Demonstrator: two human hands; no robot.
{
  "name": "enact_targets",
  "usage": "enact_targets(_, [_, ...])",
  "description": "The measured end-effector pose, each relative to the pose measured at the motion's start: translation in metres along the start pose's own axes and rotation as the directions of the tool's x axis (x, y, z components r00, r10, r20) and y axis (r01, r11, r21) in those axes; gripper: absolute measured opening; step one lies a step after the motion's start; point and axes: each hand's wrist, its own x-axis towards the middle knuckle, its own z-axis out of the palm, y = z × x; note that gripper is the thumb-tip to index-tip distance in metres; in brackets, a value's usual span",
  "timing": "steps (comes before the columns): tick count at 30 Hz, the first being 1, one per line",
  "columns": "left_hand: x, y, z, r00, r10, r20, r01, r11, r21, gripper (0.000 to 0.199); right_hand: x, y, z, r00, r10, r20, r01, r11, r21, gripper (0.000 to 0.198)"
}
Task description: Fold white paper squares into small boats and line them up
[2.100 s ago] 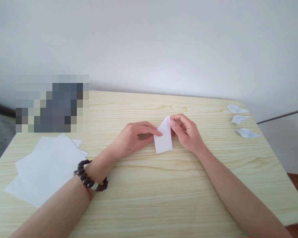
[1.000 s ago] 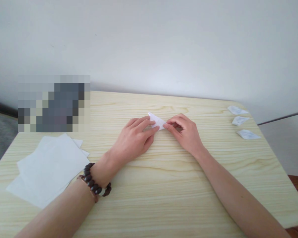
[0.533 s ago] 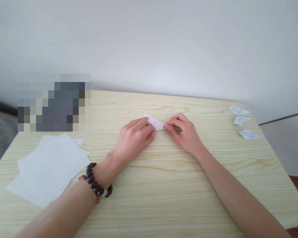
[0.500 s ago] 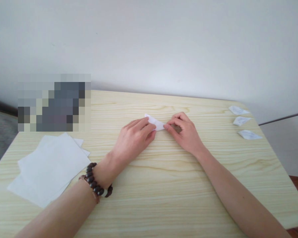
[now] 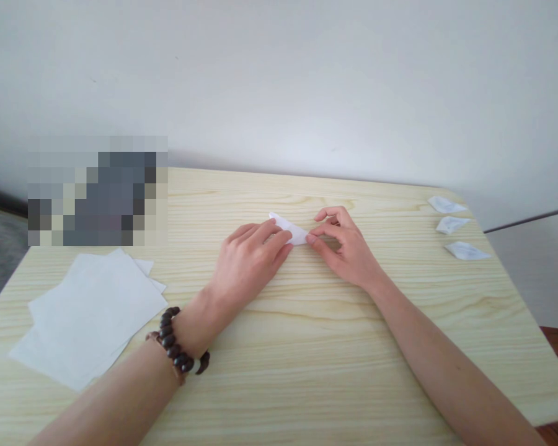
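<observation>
A pointed piece of folded white paper (image 5: 299,235) sits between the hands — the left hand (image 5: 251,255) clasping its body, the right hand (image 5: 346,249) pinching its tip — with white paper sheets (image 5: 97,310) leftward and three folded white paper diamonds (image 5: 452,225) rightward.

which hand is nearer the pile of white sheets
Left. The left hand lies to the right of the pile of white sheets, on the folded paper; the right hand is farther right, at its tip.
</observation>
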Motion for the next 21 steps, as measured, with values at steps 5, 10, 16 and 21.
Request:
enact_targets(5, [0.0013, 0.0020, -0.0022, 1.000, -0.001, 0.015, 0.001, 1.000, -0.004, 0.017, 0.0013, 0.0019, 0.0026, 1.000, -0.006, -0.024, 0.005, 0.999, -0.036, 0.017])
enact_targets(10, [0.0005, 0.0010, -0.0031, 0.997, 0.061, 0.043, -0.059, 0.997, -0.058, 0.021, 0.0034, 0.0064, 0.0078, 0.994, 0.002, -0.111, -0.012, 0.996, -0.084, 0.015])
enact_targets(16, [-0.0010, 0.0001, -0.0021, 0.997, 0.078, 0.024, -0.077, 0.996, -0.033, 0.019, 0.0031, 0.0065, 0.0090, 0.990, 0.007, -0.142, -0.020, 0.996, -0.089, 0.015])
enact_targets(21, [-0.0004, 0.0003, -0.0027, 0.996, 0.083, 0.023, -0.083, 0.996, -0.030, 0.018, 0.0035, 0.0051, 0.0087, 0.990, 0.016, -0.140, -0.027, 0.996, -0.081, 0.013])
